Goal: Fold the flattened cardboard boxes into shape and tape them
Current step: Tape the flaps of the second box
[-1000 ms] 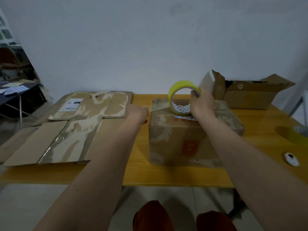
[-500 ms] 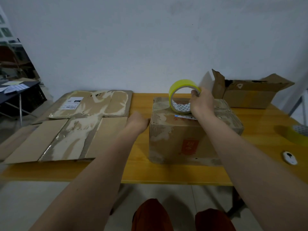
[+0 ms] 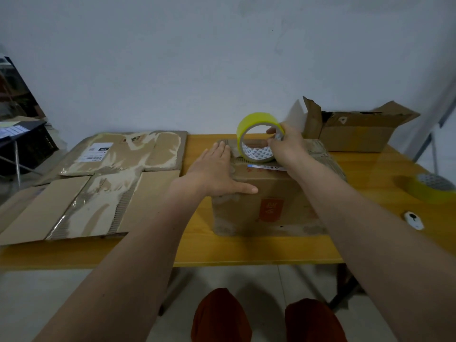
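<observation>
A single head-worn wide-angle camera supplies the only view. It sits above and behind the near edge of the wooden table point(image 3: 246, 250) and faces forward and downward toward the white wall point(image 3: 197, 58) behind the table. Both forearms enter from the bottom corners and converge on the folded box point(image 3: 271, 208) near frame centre, which lies close to the lens. The person's knees appear at the bottom edge, directly beneath the camera. The flattened cardboard point(image 3: 93, 188) occupies the left field, and the open box point(image 3: 357, 134) the far right. Wide-angle distortion curves the table edges outward. No second view is available for overlap.
</observation>
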### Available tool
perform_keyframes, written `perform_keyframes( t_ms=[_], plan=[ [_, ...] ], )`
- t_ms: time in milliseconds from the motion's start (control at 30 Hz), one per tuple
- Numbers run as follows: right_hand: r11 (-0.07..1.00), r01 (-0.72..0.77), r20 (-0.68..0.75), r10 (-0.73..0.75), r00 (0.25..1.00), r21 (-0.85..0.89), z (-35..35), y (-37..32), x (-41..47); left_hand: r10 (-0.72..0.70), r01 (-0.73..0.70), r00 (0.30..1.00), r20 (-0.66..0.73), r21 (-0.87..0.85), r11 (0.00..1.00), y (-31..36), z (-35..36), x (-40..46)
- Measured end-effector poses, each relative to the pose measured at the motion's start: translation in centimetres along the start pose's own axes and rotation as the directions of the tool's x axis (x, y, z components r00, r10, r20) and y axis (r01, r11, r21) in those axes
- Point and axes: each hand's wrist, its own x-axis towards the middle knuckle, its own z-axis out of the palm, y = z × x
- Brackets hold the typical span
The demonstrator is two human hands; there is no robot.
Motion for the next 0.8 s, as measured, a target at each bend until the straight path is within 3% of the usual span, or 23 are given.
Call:
perform_keyframes(
  t_ms=[300,533,633,800],
  plan=[
    [0.959,0.066,-0.108,-0.099,0.989,-0.275,-4.8,0.6,0.7,-0.014,0.012,0.999,0.047,0.039,0.999,0.2,-0.5,-0.1],
    [0.998,-0.066,-0.148,0.067,0.987,0.015,-3.8,2.1,0.0,-0.086,0.071,0.989,0.118,0.121,0.99,1.4,-1.6,0.5],
    [0.998,-0.065,-0.155,0.065,0.986,0.003,-3.8,2.1,0.4,-0.078,0.06,0.992,0.097,0.178,0.982,3.1,-1.6,0.9],
    [0.995,-0.043,-0.171,0.027,0.985,-0.088,-3.4,2.1,0.8,0.016,-0.024,0.997,0.07,0.114,0.993,3.5,-0.8,1.0]
  ],
)
